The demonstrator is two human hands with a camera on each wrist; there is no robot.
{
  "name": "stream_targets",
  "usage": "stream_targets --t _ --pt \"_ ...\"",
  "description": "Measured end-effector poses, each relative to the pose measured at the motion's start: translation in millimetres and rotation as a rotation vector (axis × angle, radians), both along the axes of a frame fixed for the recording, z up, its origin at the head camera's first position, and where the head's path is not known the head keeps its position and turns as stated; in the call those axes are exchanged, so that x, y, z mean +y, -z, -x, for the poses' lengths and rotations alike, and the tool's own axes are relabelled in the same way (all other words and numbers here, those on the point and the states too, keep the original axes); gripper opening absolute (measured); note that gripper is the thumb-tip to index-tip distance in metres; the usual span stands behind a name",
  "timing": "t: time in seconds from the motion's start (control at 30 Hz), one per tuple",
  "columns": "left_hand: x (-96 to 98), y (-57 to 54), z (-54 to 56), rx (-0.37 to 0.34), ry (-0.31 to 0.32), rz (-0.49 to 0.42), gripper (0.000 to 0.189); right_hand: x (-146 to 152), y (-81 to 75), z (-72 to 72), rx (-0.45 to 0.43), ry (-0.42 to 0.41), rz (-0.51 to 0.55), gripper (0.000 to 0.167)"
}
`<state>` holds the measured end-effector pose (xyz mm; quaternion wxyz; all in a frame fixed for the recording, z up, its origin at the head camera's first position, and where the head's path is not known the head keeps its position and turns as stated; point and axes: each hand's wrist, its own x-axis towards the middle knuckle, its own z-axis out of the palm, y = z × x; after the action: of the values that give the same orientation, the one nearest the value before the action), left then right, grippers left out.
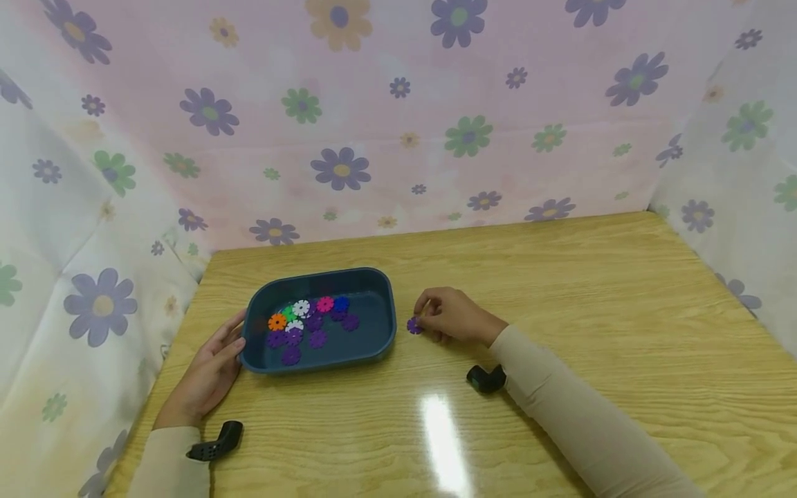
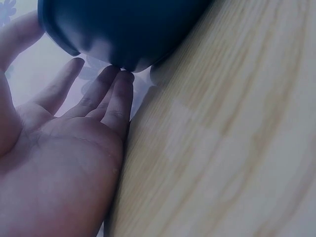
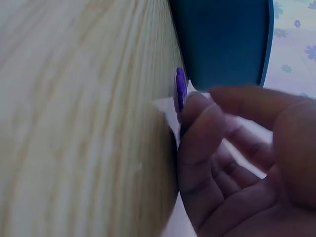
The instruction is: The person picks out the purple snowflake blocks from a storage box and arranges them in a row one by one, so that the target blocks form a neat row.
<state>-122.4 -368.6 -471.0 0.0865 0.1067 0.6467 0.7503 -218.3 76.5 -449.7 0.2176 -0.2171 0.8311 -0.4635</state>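
To the right of the tray point(image 1: 370, 321), the right hand point(image 1: 456, 318) pinches a purple disc point(image 1: 411, 325), thumb and finger together at its edge; whether the disc touches the table point(image 1: 598, 304) is hard to tell. The left hand point(image 1: 212, 370) touches the tray's left end, its fingers fairly straight and apart. More discs point(image 1: 318, 339), many purple, lie inside the tray.

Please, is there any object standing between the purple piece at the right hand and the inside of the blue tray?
No loose object is visible there: bare tabletop separates the purple piece from the blue tray. Only the tray's own raised side wall, the one facing the piece, stands before its inside.
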Motion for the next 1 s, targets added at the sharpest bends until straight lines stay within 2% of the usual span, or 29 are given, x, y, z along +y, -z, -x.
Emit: stream_targets --t 0.13,0.27,0.37,0.57,0.8,0.9,1.0 --pt "1.2 0.0 1.2 0.002 -0.004 -0.011 0.055 0.3 -11.2 0.1 0.047 0.016 0.068 0.015" --pt "2.1 -0.7 1.3 -0.001 -0.009 -0.003 0.055 -5.8 -31.4 -1.3 0.093 0.032 0.152 0.019" --pt "1.7 -1.4 1.3 -0.008 -0.019 0.013 0.055 -16.7 -46.0 -0.9 0.127 0.006 0.165 0.018" --pt "-0.7 -1.7 1.2 -0.005 -0.021 0.002 0.055 -46.9 -66.7 1.6 0.218 -0.102 0.108 0.011" --pt "-0.1 -2.2 1.4 -0.013 -0.023 -0.01 0.054 -75.3 -95.9 10.5 0.256 -0.31 0.001 0.014" --pt "0.7 -2.1 0.3 -0.016 -0.03 -0.004 0.054 -87.2 -106.2 17.9 0.269 -0.358 -0.057 0.016" --pt "1.5 -1.5 -0.7 -0.014 -0.036 0.0 0.054 -100.4 -109.8 23.9 0.278 -0.38 -0.102 0.015"
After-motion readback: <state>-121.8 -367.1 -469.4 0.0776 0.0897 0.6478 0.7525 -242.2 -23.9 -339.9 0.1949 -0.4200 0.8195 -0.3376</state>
